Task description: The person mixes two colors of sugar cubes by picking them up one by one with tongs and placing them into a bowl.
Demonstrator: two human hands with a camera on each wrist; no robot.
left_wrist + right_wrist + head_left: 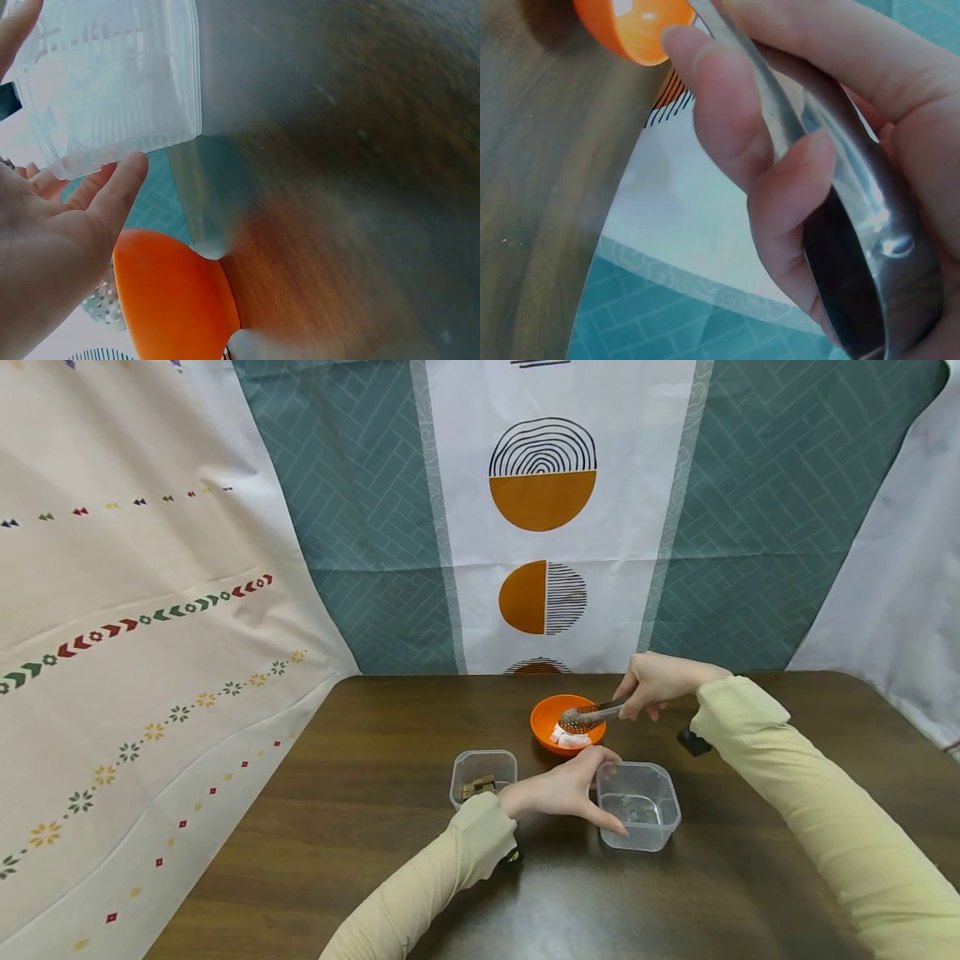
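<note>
With its thumb at the front and fingers at the back, my left hand [564,789] grips the left side of a clear plastic container [643,837], which has nothing visible inside. My right hand [660,683] holds metal tongs [603,713], their perforated heads down in an orange bowl [542,733]. White pieces [572,741] lie in that bowl under the tongs; whether the heads pinch one cannot be told. In the right wrist view, fingers wrap round the steel handle [870,202]. The left wrist view shows the container's wall [127,97] against the fingertips.
A second clear container [484,758] stands left of the left hand, with brown pieces [478,787] in it, partly behind the wrist. The brown wooden table [322,827] ends at a patterned curtain [375,568] at the back.
</note>
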